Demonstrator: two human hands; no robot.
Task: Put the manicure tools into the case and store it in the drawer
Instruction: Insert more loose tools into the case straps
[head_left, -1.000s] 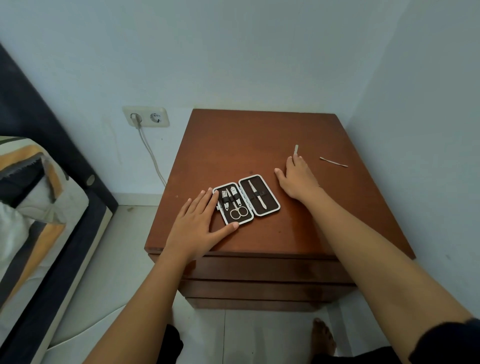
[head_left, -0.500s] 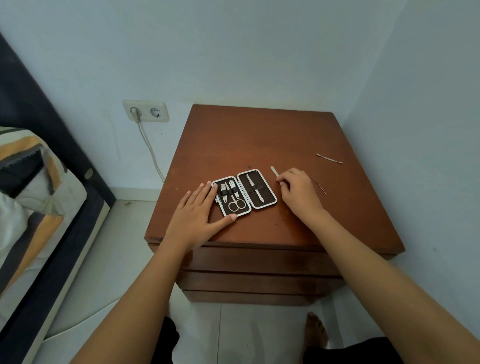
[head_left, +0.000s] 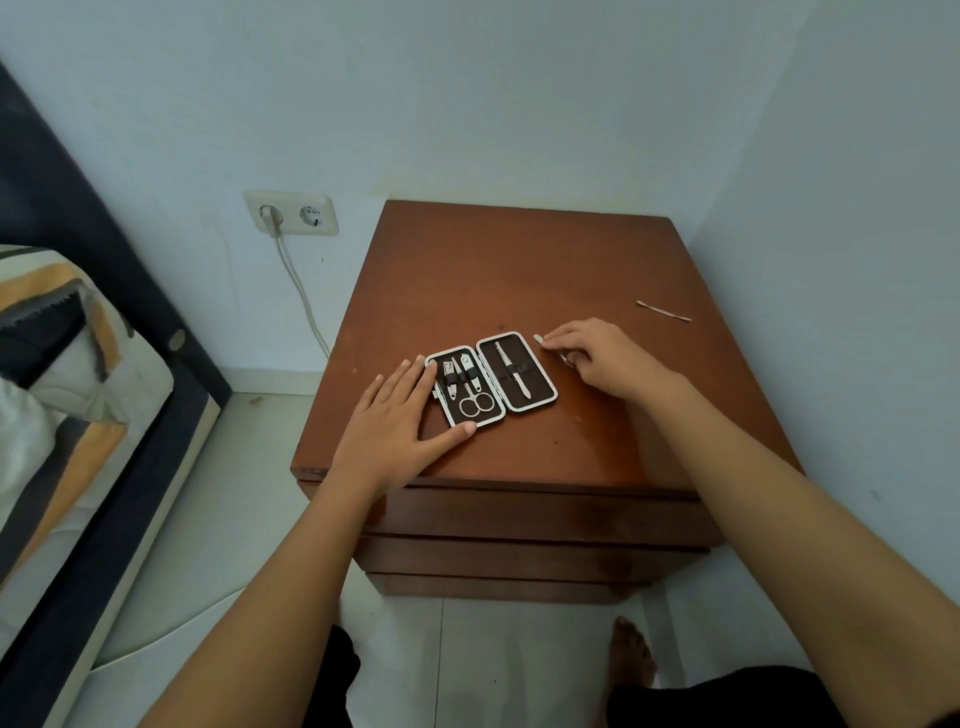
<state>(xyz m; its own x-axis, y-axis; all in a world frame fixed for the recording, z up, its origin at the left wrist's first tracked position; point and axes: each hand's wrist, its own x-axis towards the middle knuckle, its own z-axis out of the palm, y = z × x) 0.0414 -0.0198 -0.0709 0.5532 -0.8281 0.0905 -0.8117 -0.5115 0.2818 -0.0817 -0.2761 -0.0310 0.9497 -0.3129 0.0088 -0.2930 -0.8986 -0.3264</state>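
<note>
Pinching thin metal tool (head_left: 541, 340), right hand (head_left: 608, 364) grip closed; left hand (head_left: 402, 415) flat, steadying open case (head_left: 491, 378)

Both bare forearms reach forward from the lower edge of the view, elbows bent slightly outward. The left hand (head_left: 400, 415) lies flat, palm down, fingers extended and close together, pointing forward and a little to the right, the thumb spread wide toward the right; nothing is clasped in it. The right hand (head_left: 605, 361) is curled, knuckles up, wrist angled to the left, with its fingertips (head_left: 551, 340) drawn together in a pinching grip on a thin, pale metal manicure tool (head_left: 540, 339), whose tip pokes out just past them. A bare foot (head_left: 631, 652) stands on the floor below.
</note>
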